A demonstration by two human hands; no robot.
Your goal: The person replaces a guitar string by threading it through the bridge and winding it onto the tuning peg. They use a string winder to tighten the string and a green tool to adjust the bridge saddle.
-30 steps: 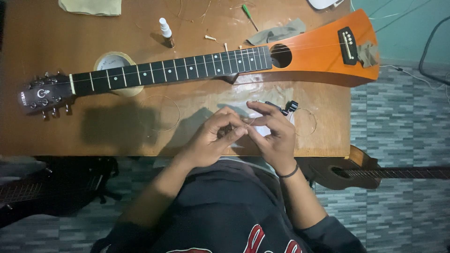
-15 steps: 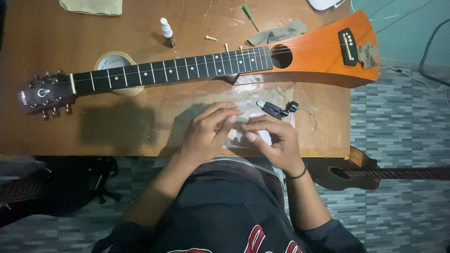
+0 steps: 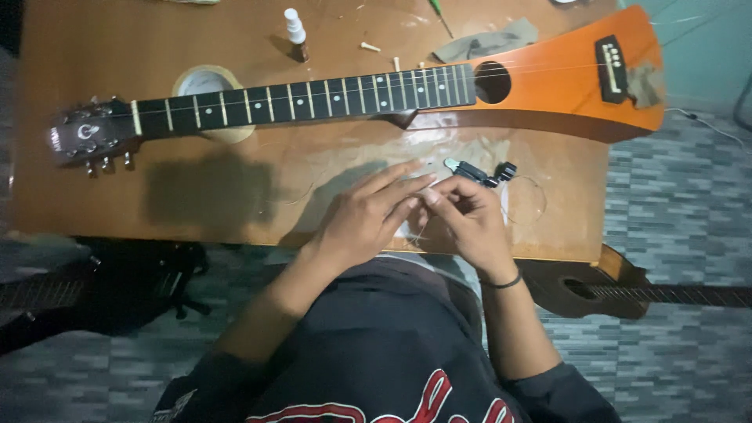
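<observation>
Both hands meet at the near edge of the wooden table (image 3: 94, 196), just in front of the person's body. The left hand (image 3: 364, 219) lies palm down with its fingers stretched out to the right, loosely together, their tips touching the fingertips of the right hand (image 3: 470, 223). The right hand is curled, its fingers bent inward and pressed toward the thumb as if pinching something small and thin; what sits between the fingertips is too small to make out. Under and between the hands lies a clear plastic wrapper (image 3: 423, 168) on the tabletop, and a thin coil of wire (image 3: 529, 200) curves out just to the right of the right hand. A small black tool (image 3: 478, 171) with a pale tip lies on the table just beyond the right hand's fingers, not touched by either hand.

Further back, an orange guitar (image 3: 564, 78) with a narrow body lies across the table, its black neck pointing left and its headstock (image 3: 90, 137) near the left edge. A roll of tape (image 3: 205, 82) sits partly under the neck, and a small white-capped bottle (image 3: 295, 31) stands behind it. A second guitar (image 3: 627, 290) rests on the floor to the right.
</observation>
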